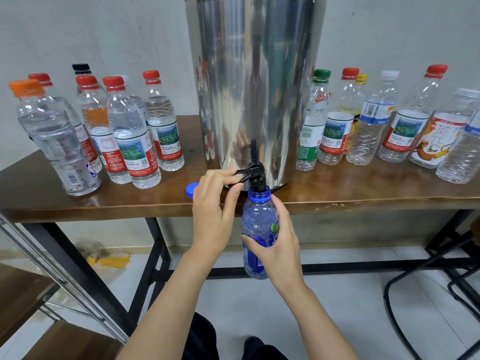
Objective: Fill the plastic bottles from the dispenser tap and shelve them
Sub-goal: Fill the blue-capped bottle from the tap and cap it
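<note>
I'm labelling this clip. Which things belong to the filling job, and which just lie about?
In the job: blue plastic bottle in the right hand; black tap lever in the left hand; steel dispenser; loose blue cap.
Lying about: yellow wrapper on the floor.

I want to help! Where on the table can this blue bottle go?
Bare brown wooden table lies along the front edge, right of the steel dispenser. Another gap sits beside the loose blue cap. Bottle groups crowd both back sides.
</note>
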### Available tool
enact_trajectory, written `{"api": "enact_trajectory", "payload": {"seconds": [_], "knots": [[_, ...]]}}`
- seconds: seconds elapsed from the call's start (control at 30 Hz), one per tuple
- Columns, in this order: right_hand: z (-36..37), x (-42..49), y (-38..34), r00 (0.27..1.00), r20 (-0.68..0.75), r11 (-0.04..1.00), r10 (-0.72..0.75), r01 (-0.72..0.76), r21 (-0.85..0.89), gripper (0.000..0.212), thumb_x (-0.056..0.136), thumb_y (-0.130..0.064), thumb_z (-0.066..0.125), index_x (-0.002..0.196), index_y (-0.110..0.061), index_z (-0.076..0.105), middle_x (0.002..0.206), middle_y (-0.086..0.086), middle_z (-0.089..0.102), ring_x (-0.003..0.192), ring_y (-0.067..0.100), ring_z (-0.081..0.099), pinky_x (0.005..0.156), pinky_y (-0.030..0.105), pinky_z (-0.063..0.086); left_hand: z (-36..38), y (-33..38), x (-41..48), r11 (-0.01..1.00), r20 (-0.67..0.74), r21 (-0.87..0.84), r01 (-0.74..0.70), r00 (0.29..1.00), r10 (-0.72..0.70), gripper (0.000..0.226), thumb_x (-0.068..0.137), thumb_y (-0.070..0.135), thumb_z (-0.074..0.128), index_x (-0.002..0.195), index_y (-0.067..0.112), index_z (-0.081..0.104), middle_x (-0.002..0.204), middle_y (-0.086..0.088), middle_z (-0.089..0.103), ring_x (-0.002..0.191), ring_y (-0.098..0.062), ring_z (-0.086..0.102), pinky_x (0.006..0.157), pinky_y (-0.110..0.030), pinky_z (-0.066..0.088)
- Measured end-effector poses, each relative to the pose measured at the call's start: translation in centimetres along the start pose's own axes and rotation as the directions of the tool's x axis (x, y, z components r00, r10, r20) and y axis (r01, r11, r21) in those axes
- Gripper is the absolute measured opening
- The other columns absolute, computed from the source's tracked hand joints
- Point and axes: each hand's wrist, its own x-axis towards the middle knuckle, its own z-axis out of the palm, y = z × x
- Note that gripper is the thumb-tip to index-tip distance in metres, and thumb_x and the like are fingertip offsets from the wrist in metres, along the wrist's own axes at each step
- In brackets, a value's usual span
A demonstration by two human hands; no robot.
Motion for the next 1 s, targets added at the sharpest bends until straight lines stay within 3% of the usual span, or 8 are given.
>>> {"api": "enact_trajectory", "payload": {"seconds": [0.73,0.87,1.0], "knots": [[-0.1,-0.1,-0.4,1.000,0.012,1.000,0.017,-0.017,0.019,0.094,0.072,-0.020,0.087,0.147,-0.038,0.032,0.141,-0.021,0.046,0.129,-0.002,0.045,0.106,0.034,0.047,-0.1,0.1,0.1,1.000,0.008,0.029,-0.011,1.000,0.010,0.019,0.096,0.021,0.055,0.101,0.008,0.067,0.115,0.005,0.062,0.107,-0.014,0.059,0.096,-0.014,0.035],[-0.2,-0.1,-0.5,1.000,0.011,1.000,0.006,-0.006,0.016,0.094,0.073,-0.020,0.086,0.145,-0.043,0.032,0.141,-0.023,0.046,0.130,0.000,0.046,0.105,0.034,0.048,-0.5,0.0,0.3,0.997,0.025,0.047,-0.055,0.998,0.054,0.016,0.096,0.021,0.056,0.102,0.011,0.067,0.117,0.009,0.061,0.109,-0.015,0.056,0.096,-0.021,0.037],[-0.4,-0.1,-0.5,1.000,0.014,1.000,0.007,-0.007,0.018,0.093,0.073,-0.019,0.086,0.145,-0.044,0.032,0.140,-0.025,0.046,0.129,-0.001,0.046,0.104,0.034,0.049,-0.9,-0.4,1.1,0.984,0.039,0.083,-0.161,0.987,0.158,0.011,0.095,0.021,0.056,0.103,0.027,0.061,0.114,0.019,0.061,0.108,-0.012,0.056,0.097,-0.028,0.037]]}}
